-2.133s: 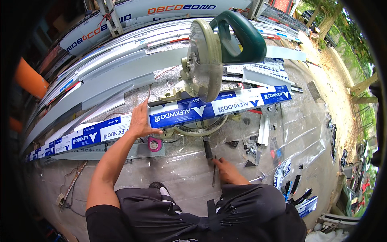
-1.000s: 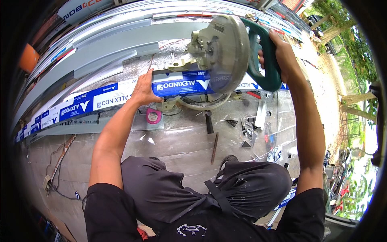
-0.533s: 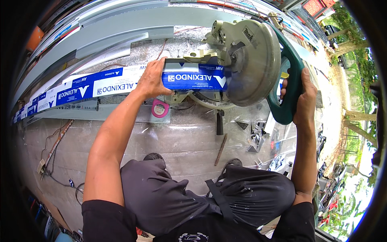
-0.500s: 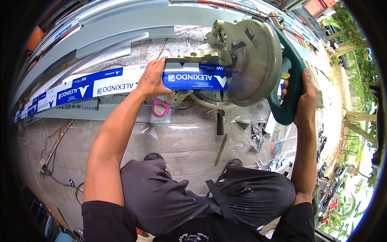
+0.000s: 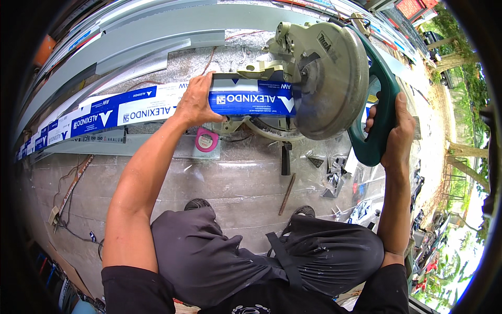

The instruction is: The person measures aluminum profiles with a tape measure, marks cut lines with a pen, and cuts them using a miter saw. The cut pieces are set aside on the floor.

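Observation:
My left hand is closed around a long profile wrapped in blue and white printed film, its thumb along the near side. The profile's right end runs under the mitre saw; the round guard hides where it meets the blade. My right hand grips the dark green loop handle of the saw, its fingers wrapped through the opening. A pink round tape measure lies just on the near side of the profile, by my left wrist.
Long grey metal profiles lie across the far side. On the floor nearer me are a thin rusty rod, dark offcuts and a cable at left. My knees are close below the saw.
The saw head and handle have shifted very slightly right and toward me, with my right hand still on them. My left hand keeps its hold on the profile.

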The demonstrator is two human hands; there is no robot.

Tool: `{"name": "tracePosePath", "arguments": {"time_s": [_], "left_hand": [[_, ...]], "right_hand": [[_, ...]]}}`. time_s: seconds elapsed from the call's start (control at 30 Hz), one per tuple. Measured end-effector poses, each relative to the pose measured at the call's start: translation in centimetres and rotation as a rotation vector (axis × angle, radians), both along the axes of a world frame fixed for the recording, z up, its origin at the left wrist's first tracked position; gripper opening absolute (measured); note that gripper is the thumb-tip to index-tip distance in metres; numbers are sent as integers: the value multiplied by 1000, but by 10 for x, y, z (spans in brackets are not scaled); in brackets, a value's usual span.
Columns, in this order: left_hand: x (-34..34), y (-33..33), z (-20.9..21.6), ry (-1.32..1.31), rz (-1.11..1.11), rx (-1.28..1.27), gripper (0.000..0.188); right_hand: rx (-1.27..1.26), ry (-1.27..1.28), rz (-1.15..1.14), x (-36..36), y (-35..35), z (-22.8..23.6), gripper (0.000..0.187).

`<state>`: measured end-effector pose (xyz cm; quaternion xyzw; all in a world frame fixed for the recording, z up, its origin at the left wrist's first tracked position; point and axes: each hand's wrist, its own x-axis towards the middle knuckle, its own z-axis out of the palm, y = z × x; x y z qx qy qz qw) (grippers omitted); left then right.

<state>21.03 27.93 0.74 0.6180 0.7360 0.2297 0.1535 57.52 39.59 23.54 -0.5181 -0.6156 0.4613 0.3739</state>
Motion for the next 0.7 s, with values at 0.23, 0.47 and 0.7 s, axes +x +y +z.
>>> {"name": "tracePosePath", "arguments": {"time_s": [0.23, 0.47, 0.7], "left_hand": [[-1, -1, 2, -4, -9, 4, 126], [-2, -2, 0, -1, -4, 2, 124], [-3, -1, -1, -11, -21, 27, 122]], "right_hand": [[14, 10, 14, 4, 0, -4, 57], [1, 1, 14, 2, -2, -4, 57], [-76, -23, -15, -3, 15, 22, 55]]}}
